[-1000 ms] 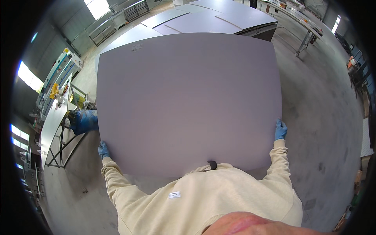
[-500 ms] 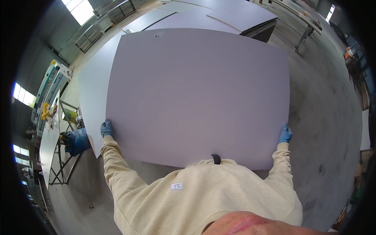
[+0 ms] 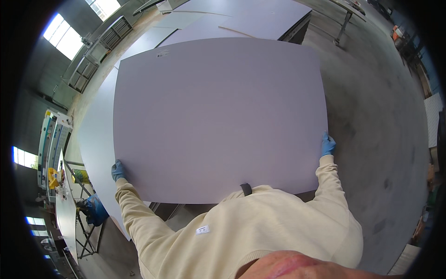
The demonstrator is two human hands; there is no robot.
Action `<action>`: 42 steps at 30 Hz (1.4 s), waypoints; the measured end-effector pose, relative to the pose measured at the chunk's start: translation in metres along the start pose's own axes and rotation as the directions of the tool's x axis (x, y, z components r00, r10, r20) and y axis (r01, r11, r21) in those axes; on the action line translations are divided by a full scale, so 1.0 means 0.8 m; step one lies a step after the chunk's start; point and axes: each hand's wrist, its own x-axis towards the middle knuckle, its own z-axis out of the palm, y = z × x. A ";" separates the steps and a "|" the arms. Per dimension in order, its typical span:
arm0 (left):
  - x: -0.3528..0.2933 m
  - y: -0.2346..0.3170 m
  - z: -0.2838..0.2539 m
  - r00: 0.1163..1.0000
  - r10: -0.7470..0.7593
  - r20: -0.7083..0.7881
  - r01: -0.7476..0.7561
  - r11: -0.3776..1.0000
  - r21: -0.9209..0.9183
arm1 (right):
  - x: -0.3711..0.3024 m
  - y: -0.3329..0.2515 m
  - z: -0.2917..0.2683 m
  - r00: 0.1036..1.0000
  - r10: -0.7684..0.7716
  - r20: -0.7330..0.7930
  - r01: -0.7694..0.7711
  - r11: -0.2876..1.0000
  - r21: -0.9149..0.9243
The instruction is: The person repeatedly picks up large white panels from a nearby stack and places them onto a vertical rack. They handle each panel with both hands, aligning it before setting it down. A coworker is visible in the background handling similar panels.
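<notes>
A large, flat, pale grey-violet board (image 3: 218,116) spans the space before my chest, with a small mark near its far left corner. My left hand (image 3: 118,170), in a blue glove, is closed on its left edge toward the near corner. On the opposite edge my right hand (image 3: 328,144), gloved in blue too, grips the board with the thumb side up. The fingers under the board are hidden on both sides. Beneath and beyond it lie more pale sheets (image 3: 95,125), partly covered by the board.
A stack of broad sheets (image 3: 265,21) stands at the far side, with a dark side edge. To the left are a narrow table (image 3: 66,218), a yellow item (image 3: 53,178) and a blue bag-like thing (image 3: 97,210). A wheeled metal-legged table (image 3: 344,25) stands far right.
The view has turned slightly rightward, so the surroundings shift and tilt in it. My left hand now appears lower and my right hand higher. Both keep hold of the board.
</notes>
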 end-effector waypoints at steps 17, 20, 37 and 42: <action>0.351 0.092 0.098 0.992 0.019 0.121 -0.025 0.999 0.046 | -0.124 -0.102 0.208 0.990 0.111 -0.086 -0.120 0.986 -0.113; 0.392 0.116 0.124 0.983 0.015 0.181 -0.034 0.994 0.104 | -0.163 -0.112 0.226 0.982 0.139 -0.130 -0.156 0.980 -0.127; 0.389 0.222 0.205 0.731 0.650 -0.207 -0.526 0.731 0.435 | -0.209 -0.114 0.186 0.848 0.407 -0.339 -0.519 0.765 -0.380; 0.265 0.125 0.110 0.919 0.349 -0.185 -0.321 0.932 0.168 | -0.224 -0.119 0.186 0.895 0.335 -0.296 -0.421 0.855 -0.304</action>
